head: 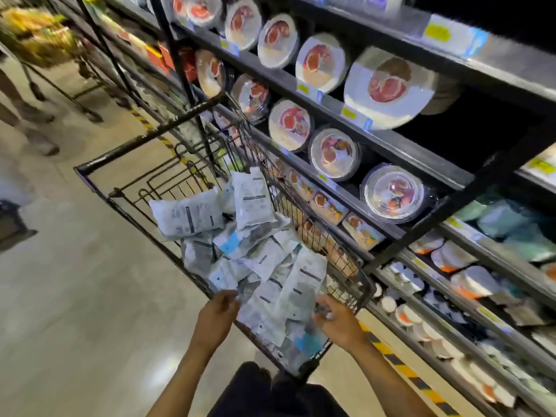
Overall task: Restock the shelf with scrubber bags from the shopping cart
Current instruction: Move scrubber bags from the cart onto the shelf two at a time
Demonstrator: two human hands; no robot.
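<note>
**Location.** Shop aisle with a glossy beige floor (75, 296). A yellow-and-black hazard strip (400, 365) runs along the foot of the shelving. Lighting is dim and the edges of the view are blurred.

**Shelving.** A black metal shelf unit (415, 155) stands on the right with several sloping tiers.
- Upper tiers: round disposable plate packs (388, 88) stood on edge in rows, printed with food pictures.
- Next tier down: clear-lidded bowls (394, 192).
- Tier edges: yellow price tags (353, 114).
- Lower tiers: stacked white and orange tubs (469, 281).

**Shopping cart.** A dark wire shopping cart (144, 136) is parked just beside the shelf unit, its right side close against the tiers.

**Scrubber bags.** Pale scrubber bags (264, 266) with printed labels lie heaped loose in the cart basket. Two stand propped at the far end of the heap.

**Left hand.** The left hand (219, 308) is at the near left rim of the cart. Its fingers are bent onto the edge of a bag. Blur hides whether they grip it.

**Right hand.** The right hand (337, 320) is at the near right of the heap. Its fingers are curled round one of the scrubber bags.

**Background.** At far left are another person's legs (27, 109) and a second trolley (39, 40) carrying yellow goods, both blurred.
</note>
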